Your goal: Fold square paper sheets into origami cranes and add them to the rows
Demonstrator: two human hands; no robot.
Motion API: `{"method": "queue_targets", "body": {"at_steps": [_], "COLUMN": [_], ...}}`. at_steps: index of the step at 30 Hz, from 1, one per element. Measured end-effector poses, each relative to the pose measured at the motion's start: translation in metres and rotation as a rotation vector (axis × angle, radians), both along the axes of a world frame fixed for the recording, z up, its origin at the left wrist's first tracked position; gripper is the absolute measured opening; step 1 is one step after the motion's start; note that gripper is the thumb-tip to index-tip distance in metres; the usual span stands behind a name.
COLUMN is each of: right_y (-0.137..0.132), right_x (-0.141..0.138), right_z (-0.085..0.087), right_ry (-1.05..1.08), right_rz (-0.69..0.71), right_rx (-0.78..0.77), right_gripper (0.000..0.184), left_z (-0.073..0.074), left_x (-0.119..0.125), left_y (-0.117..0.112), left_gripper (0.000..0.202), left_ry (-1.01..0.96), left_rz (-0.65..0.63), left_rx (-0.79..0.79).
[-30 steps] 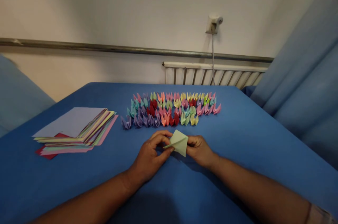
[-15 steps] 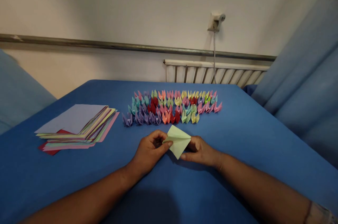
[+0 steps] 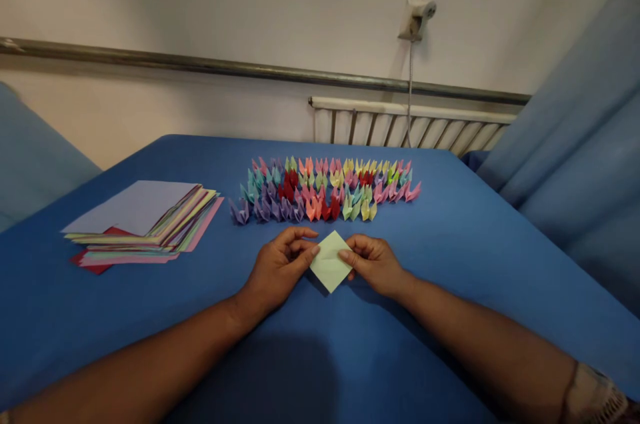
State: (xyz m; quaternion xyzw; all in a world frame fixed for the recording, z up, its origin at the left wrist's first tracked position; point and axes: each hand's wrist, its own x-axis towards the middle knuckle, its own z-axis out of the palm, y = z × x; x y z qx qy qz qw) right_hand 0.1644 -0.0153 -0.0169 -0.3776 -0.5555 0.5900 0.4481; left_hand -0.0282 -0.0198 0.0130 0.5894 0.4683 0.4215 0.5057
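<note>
Between my hands is a pale green sheet of origami paper (image 3: 330, 267), folded into a small flat diamond with one corner toward me. My left hand (image 3: 283, 264) pinches its left corner, thumb on top and fingers partly behind. On the opposite corner, my right hand (image 3: 375, 264) grips the paper with its thumb on the face; its other fingers are mostly hidden underneath. Just beyond my hands, several rows of folded paper cranes (image 3: 330, 207) in many colours stand on the blue table cover (image 3: 280, 371).
A tall stack of coloured paper sheets (image 3: 135, 207) lies at the left, with a red sheet poking out. Behind the table are a metal rail (image 3: 210, 65), a radiator (image 3: 370, 121) and a wall socket with a plug (image 3: 415, 21). A blue curtain (image 3: 575, 124) hangs at the right.
The green paper, its flaps spread before, is now a flat, smaller diamond. My right hand has shifted its thumb onto the paper's face. The camera view has tilted slightly down.
</note>
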Motion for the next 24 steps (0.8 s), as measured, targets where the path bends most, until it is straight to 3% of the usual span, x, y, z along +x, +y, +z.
{"method": "queue_targets", "body": {"at_steps": [5, 9, 13, 15, 19, 24], "right_y": [0.001, 0.003, 0.006, 0.007, 0.007, 0.005], "right_x": [0.001, 0.002, 0.004, 0.005, 0.005, 0.004], "right_z": [0.001, 0.003, 0.004, 0.004, 0.002, 0.000], "right_ry": [0.014, 0.052, 0.092, 0.101, 0.108, 0.108], "right_rz": [-0.040, -0.074, -0.097, -0.110, -0.104, -0.073], "right_rx": [-0.008, -0.035, -0.082, -0.097, -0.114, -0.091], "right_gripper": [0.035, 0.035, 0.038, 0.037, 0.036, 0.037], "left_z": [-0.003, 0.000, 0.005, 0.007, 0.008, 0.005], "left_x": [-0.002, -0.005, -0.006, -0.006, -0.003, -0.001], "left_y": [0.000, -0.005, -0.007, -0.007, -0.007, -0.007], "left_gripper": [0.035, 0.040, 0.048, 0.042, 0.031, 0.035], "left_ry": [0.033, 0.189, 0.241, 0.276, 0.340, 0.293], "left_rz": [-0.064, -0.177, -0.162, -0.190, -0.281, -0.222], "left_rx": [0.069, 0.179, 0.272, 0.295, 0.303, 0.228]}}
